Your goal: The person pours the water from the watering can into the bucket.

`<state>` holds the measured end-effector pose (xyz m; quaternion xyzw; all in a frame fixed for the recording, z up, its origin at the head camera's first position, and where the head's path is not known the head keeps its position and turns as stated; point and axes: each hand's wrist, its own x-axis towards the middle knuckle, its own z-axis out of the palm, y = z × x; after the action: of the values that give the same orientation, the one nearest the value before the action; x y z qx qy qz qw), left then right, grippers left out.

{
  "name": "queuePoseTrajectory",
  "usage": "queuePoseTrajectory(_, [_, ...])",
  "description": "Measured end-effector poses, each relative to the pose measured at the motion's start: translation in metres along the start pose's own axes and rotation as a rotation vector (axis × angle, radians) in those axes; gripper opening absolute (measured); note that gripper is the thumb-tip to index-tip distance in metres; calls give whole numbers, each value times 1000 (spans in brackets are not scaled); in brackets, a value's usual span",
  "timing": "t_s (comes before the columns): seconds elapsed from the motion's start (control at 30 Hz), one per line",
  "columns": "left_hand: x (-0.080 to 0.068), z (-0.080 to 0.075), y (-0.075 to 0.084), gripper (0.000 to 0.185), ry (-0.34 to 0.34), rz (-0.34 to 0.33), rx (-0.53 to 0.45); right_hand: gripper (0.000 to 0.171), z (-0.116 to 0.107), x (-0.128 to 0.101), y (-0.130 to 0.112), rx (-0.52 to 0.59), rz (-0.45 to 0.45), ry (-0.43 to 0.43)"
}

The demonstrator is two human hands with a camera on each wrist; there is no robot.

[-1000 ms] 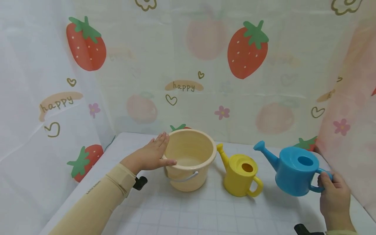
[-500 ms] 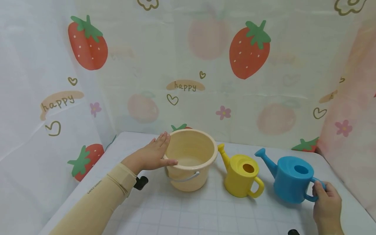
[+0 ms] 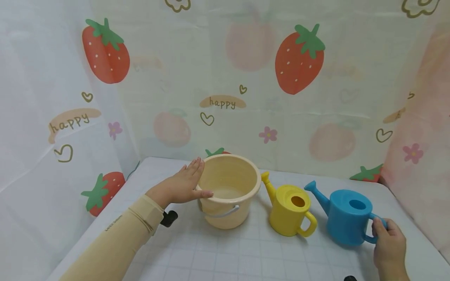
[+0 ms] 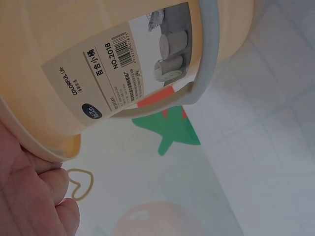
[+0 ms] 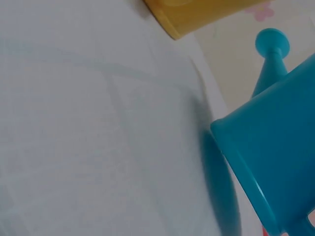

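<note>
My left hand (image 3: 191,180) rests against the left side of a cream plastic bucket (image 3: 228,195), fingers straight along its wall and thumb lying on the rim. From the left wrist view the bucket (image 4: 74,59) shows its printed label and grey bail handle (image 4: 206,59), with the left hand (image 4: 34,196) under the rim. My right hand (image 3: 382,231) grips the handle of a blue watering can (image 3: 346,218), which stands on the table with its spout pointing left. The right wrist view shows the blue can (image 5: 275,162) close up. A yellow watering can (image 3: 290,210) stands between bucket and blue can.
The table (image 3: 218,257) has a white grid-patterned cover. Strawberry-print curtains (image 3: 246,97) close in the back, left and right sides. In the right wrist view the yellow can's base (image 5: 197,14) sits above the bare tabletop (image 5: 98,123).
The right hand has lowered the blue watering can from the air onto the table, slightly left toward the yellow can. The left hand and bucket have not moved.
</note>
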<state>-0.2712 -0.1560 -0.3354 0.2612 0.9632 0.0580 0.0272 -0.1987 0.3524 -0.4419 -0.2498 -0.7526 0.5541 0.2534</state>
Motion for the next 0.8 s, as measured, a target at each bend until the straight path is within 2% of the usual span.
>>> queuePoseTrajectory(0.03, [0,0,0,111,-2,0,-2,41,-1,0,0,-32,9,-8])
queuePoseTrajectory(0.13, [-1,-1,2,111,-5,2,-7,39,-3,-1,1,-24,49,-12])
queuePoseTrajectory(0.4, [0,-1,2,111,-6,4,-7,39,-5,-3,3,-19,56,-9])
queuePoseTrajectory(0.63, [2,1,-1,111,3,5,1,40,-7,-3,7,50,101,-23])
queuePoseTrajectory(0.8, [2,2,-2,111,2,2,-3,45,-9,-2,14,-29,110,-49])
